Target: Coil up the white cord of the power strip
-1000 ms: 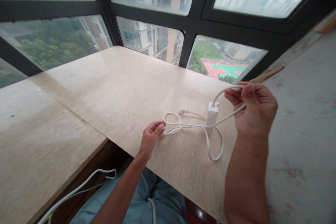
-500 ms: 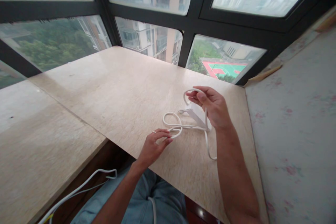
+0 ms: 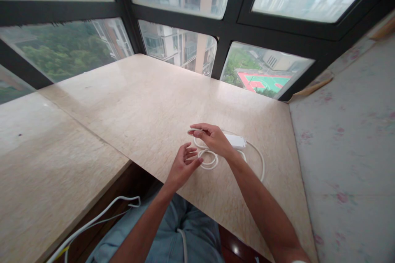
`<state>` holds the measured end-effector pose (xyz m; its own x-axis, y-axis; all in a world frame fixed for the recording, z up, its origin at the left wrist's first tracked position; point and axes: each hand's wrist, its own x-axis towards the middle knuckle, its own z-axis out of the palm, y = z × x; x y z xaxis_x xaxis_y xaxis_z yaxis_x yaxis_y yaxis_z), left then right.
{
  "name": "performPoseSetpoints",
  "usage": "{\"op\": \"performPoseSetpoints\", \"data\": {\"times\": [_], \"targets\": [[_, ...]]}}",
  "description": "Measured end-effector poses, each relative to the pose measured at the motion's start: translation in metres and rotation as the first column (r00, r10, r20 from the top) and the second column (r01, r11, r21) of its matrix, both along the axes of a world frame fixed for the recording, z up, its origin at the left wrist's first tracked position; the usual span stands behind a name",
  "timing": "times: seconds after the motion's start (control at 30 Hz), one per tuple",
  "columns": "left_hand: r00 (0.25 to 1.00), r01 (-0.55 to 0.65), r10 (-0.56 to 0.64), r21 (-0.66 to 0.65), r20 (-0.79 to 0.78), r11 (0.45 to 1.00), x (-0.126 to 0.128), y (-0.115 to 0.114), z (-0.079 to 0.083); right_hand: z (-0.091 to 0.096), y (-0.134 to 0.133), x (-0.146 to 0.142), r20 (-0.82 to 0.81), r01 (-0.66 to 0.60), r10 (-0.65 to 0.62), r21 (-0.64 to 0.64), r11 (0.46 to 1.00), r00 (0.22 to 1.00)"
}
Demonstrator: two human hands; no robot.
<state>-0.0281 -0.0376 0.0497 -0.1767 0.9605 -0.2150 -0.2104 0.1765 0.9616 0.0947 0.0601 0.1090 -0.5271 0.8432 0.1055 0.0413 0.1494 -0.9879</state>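
Note:
A white cable [image 3: 263, 163] lies in loose loops around a white rectangular block [image 3: 235, 141], which looks like a power adapter. My right hand [image 3: 212, 139] pinches a stretch of the cable between thumb and fingers, left of the block, and partly hides the loops under it. Close by on the left, my left hand [image 3: 183, 166] is open, its curled fingers apart from the thumb. Its thumb tip is at the edge of a small round coil of the cable on the tabletop; whether it touches the coil I cannot tell.
The pale marble-patterned counter [image 3: 138, 102] runs to dark window frames [image 3: 185, 14] at the back. A floral-papered wall [image 3: 342, 164] bounds it on the right. Another white cable [image 3: 101, 210] hangs over the dark gap at the lower left.
My right hand has come down and left, bringing its stretch of cable toward my left hand. My left hand has opened from the loop it held. The block now lies flatter, with the cable curving round its right.

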Motion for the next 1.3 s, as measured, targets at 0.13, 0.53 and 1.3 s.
{"op": "performPoseSetpoints", "data": {"times": [0.13, 0.53, 1.3], "targets": [[0.992, -0.034, 0.027, 0.059, 0.120, 0.998, -0.003, 0.009, 0.002, 0.016, -0.022, -0.007, -0.141, -0.194, 0.197, 0.032, 0.980, 0.970], [0.807, -0.364, 0.338, -0.043, 0.484, 0.930, -0.034, 0.032, 0.017, 0.012, 0.021, 0.049, 0.320, -0.170, 0.095, 0.217, 0.961, 0.943], [0.829, -0.538, 0.508, 0.087, 0.232, 0.838, -0.082, 0.066, -0.022, -0.003, 0.038, 0.081, 0.785, -0.277, 0.220, -0.064, 0.959, 0.580]]}}
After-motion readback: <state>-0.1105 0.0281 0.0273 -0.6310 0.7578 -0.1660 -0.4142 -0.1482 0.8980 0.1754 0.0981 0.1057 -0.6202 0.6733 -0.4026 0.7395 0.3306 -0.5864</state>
